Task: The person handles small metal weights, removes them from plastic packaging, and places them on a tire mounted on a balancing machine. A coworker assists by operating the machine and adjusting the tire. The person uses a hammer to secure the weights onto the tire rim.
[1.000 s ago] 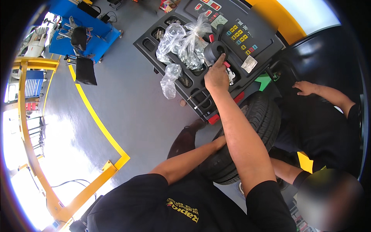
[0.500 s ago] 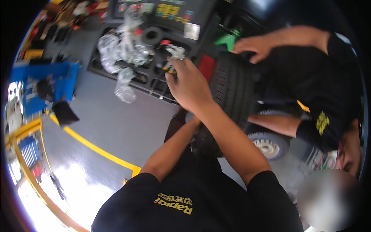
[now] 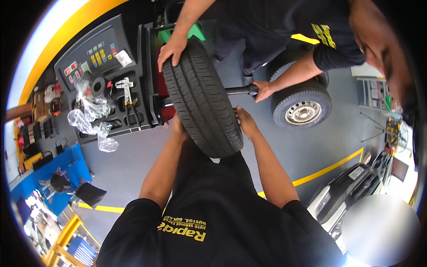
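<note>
A black-treaded tire (image 3: 195, 93) stands upright and slightly tilted in front of me, on a dark horizontal shaft (image 3: 238, 91). My left hand (image 3: 179, 127) grips its lower left side, the fingers mostly hidden behind the tread. On the lower right side my right hand (image 3: 247, 123) holds the tire, its fingertips against the sidewall. A co-worker's hand (image 3: 174, 48) lies over the top of the tire. The co-worker's other hand (image 3: 263, 90) grasps the black knob at the shaft's outer end.
Left of the tire, the machine's tray (image 3: 147, 120) holds pliers (image 3: 127, 95), a black ring (image 3: 98, 86) and clear plastic bags (image 3: 91, 113). Behind them rises a control panel (image 3: 95, 58). Stacked wheels (image 3: 302, 109) lie to the right. A vehicle (image 3: 342, 191) stands lower right.
My right hand has moved from above the pliers in the tray to the tire's right side. My view has swung right. The co-worker's lower hand is now on the shaft's knob.
</note>
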Tool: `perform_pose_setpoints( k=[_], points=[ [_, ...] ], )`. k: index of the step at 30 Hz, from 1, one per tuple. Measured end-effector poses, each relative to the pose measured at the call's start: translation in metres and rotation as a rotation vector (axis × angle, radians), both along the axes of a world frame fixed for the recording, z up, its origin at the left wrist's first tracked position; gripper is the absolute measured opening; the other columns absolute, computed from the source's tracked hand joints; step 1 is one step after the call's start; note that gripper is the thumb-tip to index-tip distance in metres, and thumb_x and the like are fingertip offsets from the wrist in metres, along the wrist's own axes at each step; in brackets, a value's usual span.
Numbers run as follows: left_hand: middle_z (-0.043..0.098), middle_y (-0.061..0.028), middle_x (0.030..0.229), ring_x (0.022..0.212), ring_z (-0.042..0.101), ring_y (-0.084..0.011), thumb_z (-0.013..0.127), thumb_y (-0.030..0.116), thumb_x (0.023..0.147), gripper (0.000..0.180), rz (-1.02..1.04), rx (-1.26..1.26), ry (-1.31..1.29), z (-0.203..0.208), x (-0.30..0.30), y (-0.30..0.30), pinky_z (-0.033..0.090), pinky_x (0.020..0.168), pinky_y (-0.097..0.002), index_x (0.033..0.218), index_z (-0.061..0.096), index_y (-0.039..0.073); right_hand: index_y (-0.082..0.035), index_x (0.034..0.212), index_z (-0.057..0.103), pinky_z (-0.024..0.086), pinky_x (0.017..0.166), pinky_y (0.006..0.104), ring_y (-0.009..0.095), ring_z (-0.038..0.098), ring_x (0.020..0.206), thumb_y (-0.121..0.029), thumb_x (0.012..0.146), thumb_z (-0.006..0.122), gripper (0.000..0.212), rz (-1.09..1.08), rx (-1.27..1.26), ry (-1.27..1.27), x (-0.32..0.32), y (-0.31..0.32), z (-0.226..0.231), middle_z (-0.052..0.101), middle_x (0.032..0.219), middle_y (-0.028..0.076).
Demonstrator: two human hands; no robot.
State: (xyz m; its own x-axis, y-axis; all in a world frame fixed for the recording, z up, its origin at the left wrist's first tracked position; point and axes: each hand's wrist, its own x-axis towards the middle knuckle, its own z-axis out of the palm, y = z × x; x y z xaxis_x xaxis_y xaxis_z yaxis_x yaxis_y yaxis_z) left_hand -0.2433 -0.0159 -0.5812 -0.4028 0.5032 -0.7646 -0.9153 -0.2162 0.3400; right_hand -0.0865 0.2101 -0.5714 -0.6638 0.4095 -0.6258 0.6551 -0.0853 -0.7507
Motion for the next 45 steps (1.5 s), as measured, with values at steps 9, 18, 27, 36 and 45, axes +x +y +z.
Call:
perform_pose_setpoints(
  k=[9, 18, 27, 36, 45],
  points=[
    [0.064, -0.0158, 0.133, 0.123, 0.059, -0.0359, 0.051, 0.05, 0.098, 0.059, -0.003, -0.059, 0.086, -0.021, -0.016, -0.011, 0.046, 0.107, -0.054, 0.136, 0.059, 0.005, 0.004, 0.134, 0.059, 0.039, 0.11, 0.0422, 0.041, 0.054, 0.13, -0.068, 0.101, 0.036, 0.083, -0.015, 0.014, 0.066, -0.027, -0.013, -0.008, 0.06, 0.134, 0.029],
    [0.051, -0.0145, 0.149, 0.135, 0.05, -0.0352, 0.046, 0.054, 0.1, 0.067, -0.075, -0.111, 0.25, -0.001, -0.021, 0.004, 0.043, 0.112, -0.0515, 0.149, 0.046, 0.008, 0.009, 0.137, 0.053, 0.035, 0.114, 0.0436, 0.042, 0.046, 0.138, -0.063, 0.099, 0.039, 0.083, 0.056, 0.024, 0.085, -0.04, 0.001, 0.0, 0.05, 0.144, 0.031],
    [0.048, -0.0125, 0.153, 0.137, 0.048, -0.0341, 0.043, 0.055, 0.103, 0.067, -0.087, -0.091, 0.274, 0.027, -0.009, 0.029, 0.043, 0.113, -0.0488, 0.152, 0.042, 0.01, 0.009, 0.129, 0.058, 0.038, 0.11, 0.046, 0.042, 0.05, 0.13, -0.057, 0.099, 0.041, 0.074, 0.073, 0.03, 0.117, -0.049, 0.022, 0.009, 0.055, 0.136, 0.029],
    [0.049, -0.0126, 0.152, 0.135, 0.05, -0.0326, 0.043, 0.051, 0.105, 0.064, -0.148, -0.03, 0.172, 0.038, -0.017, 0.069, 0.043, 0.112, -0.048, 0.153, 0.042, 0.009, 0.009, 0.127, 0.057, 0.038, 0.109, 0.046, 0.041, 0.049, 0.131, -0.049, 0.102, 0.039, 0.067, 0.017, -0.03, 0.025, -0.032, 0.049, 0.029, 0.055, 0.134, 0.028],
    [0.051, -0.012, 0.151, 0.135, 0.051, -0.0324, 0.042, 0.049, 0.105, 0.061, -0.256, 0.006, 0.083, 0.048, -0.023, 0.111, 0.043, 0.112, -0.0479, 0.151, 0.044, 0.009, 0.009, 0.125, 0.056, 0.04, 0.105, 0.0462, 0.043, 0.055, 0.122, -0.048, 0.102, 0.041, 0.063, -0.143, -0.014, 0.063, -0.012, 0.064, 0.023, 0.058, 0.127, 0.029]
  ],
)
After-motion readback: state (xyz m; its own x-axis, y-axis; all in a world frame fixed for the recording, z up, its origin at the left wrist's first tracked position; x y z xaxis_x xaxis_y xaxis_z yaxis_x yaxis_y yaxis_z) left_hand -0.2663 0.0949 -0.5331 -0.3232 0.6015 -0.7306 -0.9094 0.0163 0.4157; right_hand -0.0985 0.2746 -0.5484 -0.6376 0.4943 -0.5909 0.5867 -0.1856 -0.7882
